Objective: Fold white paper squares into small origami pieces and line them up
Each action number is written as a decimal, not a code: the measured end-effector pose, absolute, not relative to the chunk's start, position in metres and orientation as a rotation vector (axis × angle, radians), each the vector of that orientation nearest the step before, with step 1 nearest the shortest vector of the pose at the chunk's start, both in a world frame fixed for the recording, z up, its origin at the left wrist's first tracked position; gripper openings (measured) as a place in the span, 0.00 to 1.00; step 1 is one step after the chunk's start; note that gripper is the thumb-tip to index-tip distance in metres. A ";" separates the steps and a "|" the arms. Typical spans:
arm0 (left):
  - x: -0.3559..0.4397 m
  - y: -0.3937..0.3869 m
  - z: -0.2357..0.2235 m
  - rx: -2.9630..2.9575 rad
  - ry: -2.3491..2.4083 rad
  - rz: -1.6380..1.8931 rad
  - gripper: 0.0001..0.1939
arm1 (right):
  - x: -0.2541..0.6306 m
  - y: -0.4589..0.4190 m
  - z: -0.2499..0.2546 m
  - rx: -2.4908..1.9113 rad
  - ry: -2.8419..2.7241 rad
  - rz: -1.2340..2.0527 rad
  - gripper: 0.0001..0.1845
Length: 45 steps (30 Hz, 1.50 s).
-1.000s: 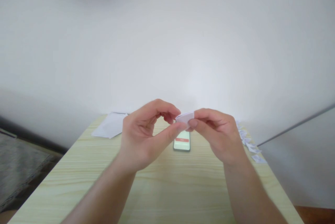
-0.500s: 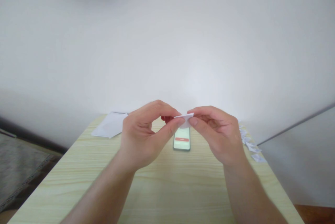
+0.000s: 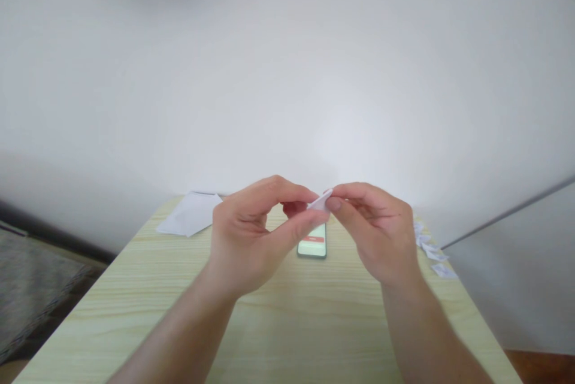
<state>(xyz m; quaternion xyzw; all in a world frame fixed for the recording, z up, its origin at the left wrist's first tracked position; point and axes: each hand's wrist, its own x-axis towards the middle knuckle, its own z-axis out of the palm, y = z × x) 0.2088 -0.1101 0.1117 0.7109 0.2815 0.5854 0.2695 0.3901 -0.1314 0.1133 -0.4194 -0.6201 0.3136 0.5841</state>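
A small folded piece of white paper (image 3: 320, 200) is held up between my two hands, above the table. My left hand (image 3: 263, 234) pinches its left side between thumb and forefinger. On the other side, the thumb and fingertips of my right hand (image 3: 375, 228) are closed on its right corner. Below the paper lies a phone (image 3: 313, 247) with a lit screen and a red bar, its upper part hidden by my left thumb and the paper.
White paper sheets (image 3: 186, 216) lie at the table's back left. Several small folded paper pieces (image 3: 432, 251) run along its right edge, some behind my right hand. A white wall (image 3: 287, 72) rises behind the wood-grain table (image 3: 287, 336).
The folded paper has tilted, its right corner now higher than its left. My left hand has shifted slightly right, and its thumb now covers more of the paper and phone.
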 end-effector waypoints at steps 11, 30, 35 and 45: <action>0.206 -0.108 0.114 1.855 0.715 1.574 0.03 | 0.388 -0.133 0.109 -0.936 -1.436 0.735 0.06; 0.206 -0.110 0.114 1.927 0.814 1.607 0.01 | 0.387 -0.133 0.111 -0.914 -1.450 0.636 0.04; 0.206 -0.108 0.113 1.860 0.809 1.529 0.02 | 0.389 -0.135 0.116 -0.900 -1.495 0.740 0.05; 0.208 -0.108 0.113 1.815 0.843 1.539 0.02 | 0.389 -0.137 0.118 -0.951 -1.566 0.662 0.08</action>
